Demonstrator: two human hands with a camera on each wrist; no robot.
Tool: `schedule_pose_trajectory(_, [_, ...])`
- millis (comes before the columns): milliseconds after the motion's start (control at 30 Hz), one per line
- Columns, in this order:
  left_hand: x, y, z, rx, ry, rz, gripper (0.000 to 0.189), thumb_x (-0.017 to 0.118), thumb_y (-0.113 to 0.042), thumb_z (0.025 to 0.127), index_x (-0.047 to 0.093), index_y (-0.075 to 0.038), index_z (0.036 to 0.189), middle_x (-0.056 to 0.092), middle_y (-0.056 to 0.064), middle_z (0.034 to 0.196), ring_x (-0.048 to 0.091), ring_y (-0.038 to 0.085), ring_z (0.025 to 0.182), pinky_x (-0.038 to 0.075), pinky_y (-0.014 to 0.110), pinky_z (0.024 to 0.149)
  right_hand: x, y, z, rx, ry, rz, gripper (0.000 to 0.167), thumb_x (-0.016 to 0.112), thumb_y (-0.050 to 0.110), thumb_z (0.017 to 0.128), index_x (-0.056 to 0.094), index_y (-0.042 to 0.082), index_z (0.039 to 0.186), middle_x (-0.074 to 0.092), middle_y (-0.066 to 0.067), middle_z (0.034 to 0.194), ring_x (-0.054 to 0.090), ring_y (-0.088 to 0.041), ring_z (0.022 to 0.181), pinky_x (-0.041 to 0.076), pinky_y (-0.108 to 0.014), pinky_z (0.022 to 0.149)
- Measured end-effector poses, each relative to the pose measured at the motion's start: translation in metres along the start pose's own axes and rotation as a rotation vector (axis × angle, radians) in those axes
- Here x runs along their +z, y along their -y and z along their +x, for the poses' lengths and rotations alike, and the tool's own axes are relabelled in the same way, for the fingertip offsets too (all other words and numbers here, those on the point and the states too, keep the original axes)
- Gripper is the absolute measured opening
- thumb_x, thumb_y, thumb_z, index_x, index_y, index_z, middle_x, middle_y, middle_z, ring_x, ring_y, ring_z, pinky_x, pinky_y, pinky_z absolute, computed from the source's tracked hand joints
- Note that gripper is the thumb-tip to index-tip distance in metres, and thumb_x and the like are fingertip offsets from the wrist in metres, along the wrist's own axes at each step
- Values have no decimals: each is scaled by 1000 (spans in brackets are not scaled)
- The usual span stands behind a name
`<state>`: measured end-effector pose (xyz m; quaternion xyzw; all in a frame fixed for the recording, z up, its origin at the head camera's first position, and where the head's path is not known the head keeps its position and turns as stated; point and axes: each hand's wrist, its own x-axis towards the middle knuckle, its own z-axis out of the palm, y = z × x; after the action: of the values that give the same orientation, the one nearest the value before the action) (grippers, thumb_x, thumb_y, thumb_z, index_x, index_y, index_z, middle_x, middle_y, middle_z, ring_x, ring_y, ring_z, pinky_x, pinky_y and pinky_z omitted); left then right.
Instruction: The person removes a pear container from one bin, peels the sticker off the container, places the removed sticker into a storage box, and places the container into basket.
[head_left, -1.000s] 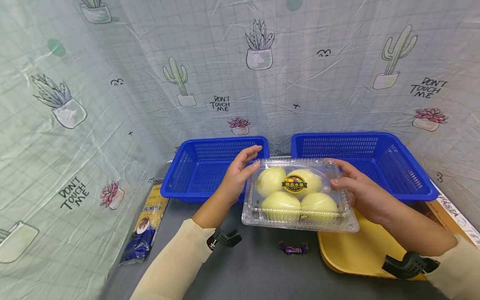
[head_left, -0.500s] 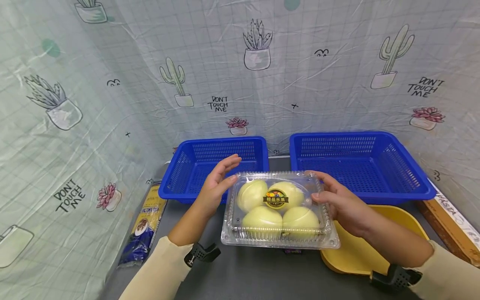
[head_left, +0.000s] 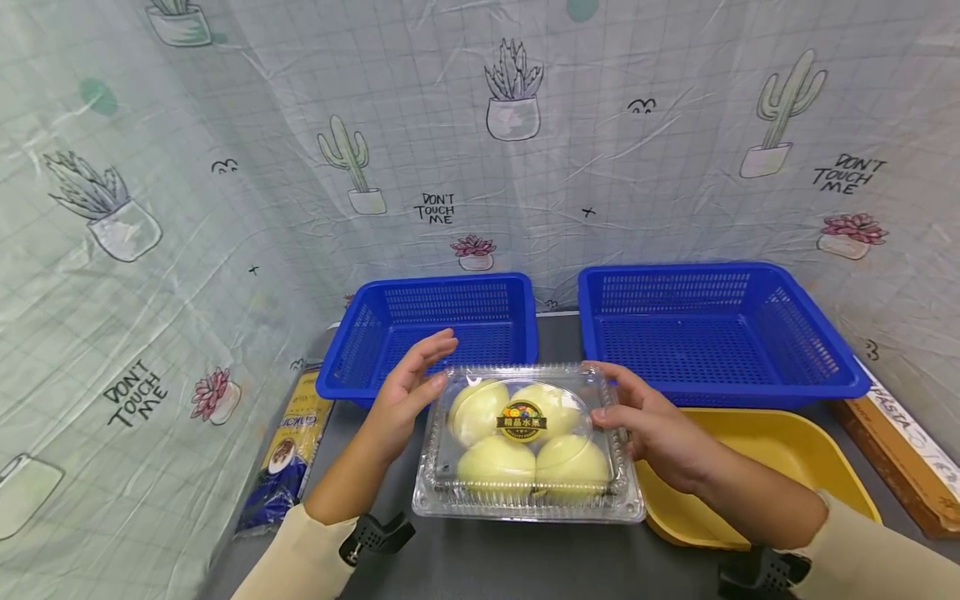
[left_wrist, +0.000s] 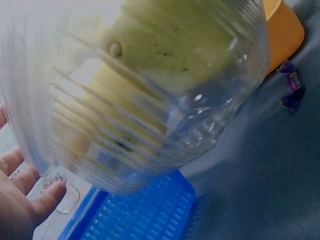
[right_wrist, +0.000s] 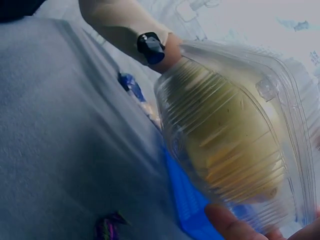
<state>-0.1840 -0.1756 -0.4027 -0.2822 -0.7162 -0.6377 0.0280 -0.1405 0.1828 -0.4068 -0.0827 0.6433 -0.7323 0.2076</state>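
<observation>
A clear plastic clamshell fruit box with several pale yellow-green round fruits and a black label is held up above the dark table, its lid closed. My right hand grips its right side, thumb on the lid and fingers below, as the right wrist view shows too. At the opposite side my left hand has its fingers spread and fairly straight, thumb right at the lid's edge. A purple-wrapped candy lies on the table below, hidden behind the box in the head view.
Two blue baskets stand along the back by the printed curtain. A yellow tray lies right of the box. At the left is a blue and yellow packet, at the far right a brown and white pasta box.
Both hands and the fruit box have moved left and lower, toward me. The box now hides the candy in the head view and uncovers more of the yellow tray.
</observation>
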Motion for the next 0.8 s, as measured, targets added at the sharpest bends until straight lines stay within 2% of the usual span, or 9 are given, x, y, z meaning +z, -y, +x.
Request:
schedule_pose_trajectory(100, [-4, 2, -7, 8, -2, -7, 50, 55, -2, 103, 47, 11, 150, 40, 14, 167, 40, 32, 150, 39, 32, 115, 6, -3, 1, 11, -6, 16, 76, 68, 16, 100, 29, 21, 166, 52, -12, 135, 68, -26, 103, 63, -44, 73])
schedule_pose_trajectory(400, [-21, 6, -32, 14, 4, 7, 51, 53, 4, 104, 44, 10, 154, 48, -1, 162, 44, 21, 147, 42, 28, 114, 23, -12, 5, 27, 4, 35, 78, 71, 13, 99, 31, 19, 165, 48, -20, 140, 69, -31, 104, 62, -51, 78])
schedule_pose_trajectory(633, [-37, 4, -52, 43, 15, 1, 52, 48, 8, 104, 40, 11, 156, 46, 1, 164, 45, 24, 148, 44, 28, 112, 42, -21, 9, 28, 23, 59, 81, 72, 15, 98, 29, 17, 167, 40, -26, 153, 68, -30, 104, 62, -52, 78])
schedule_pose_trajectory(800, [-45, 6, -65, 43, 38, -5, 55, 46, 8, 105, 35, 10, 159, 45, 3, 165, 43, 24, 149, 43, 27, 113, 53, -31, 12, 40, 14, 82, 81, 74, 16, 96, 32, 18, 166, 39, -25, 153, 68, -30, 104, 62, -50, 78])
